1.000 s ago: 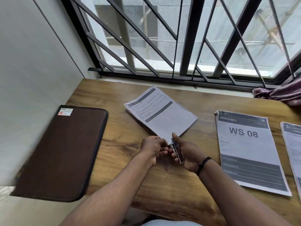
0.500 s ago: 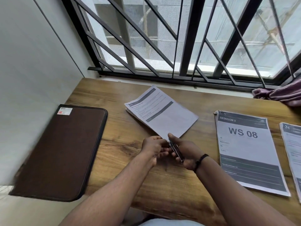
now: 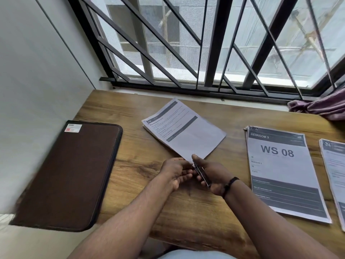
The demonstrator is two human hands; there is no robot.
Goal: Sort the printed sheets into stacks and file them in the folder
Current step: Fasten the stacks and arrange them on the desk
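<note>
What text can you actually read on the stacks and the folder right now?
"BEDROOM 3" on the dark header of the WS 08 stack.
"WS 08" in large print below it.
"Bedroom 3" and "3 of 3" in small print lower down.
"34" on the rightmost stack, at the frame edge.
Angled middle stack: body text too blurred.
Folder sticker: too small.

Free wood and blocked places on the desk

Bare wooden table is lying open between the closed brown folder at the left and the tilted stack of sheets; the WS 08 stack and another stack are filling the right side, and a purple cloth is blocking the far right corner.
</note>
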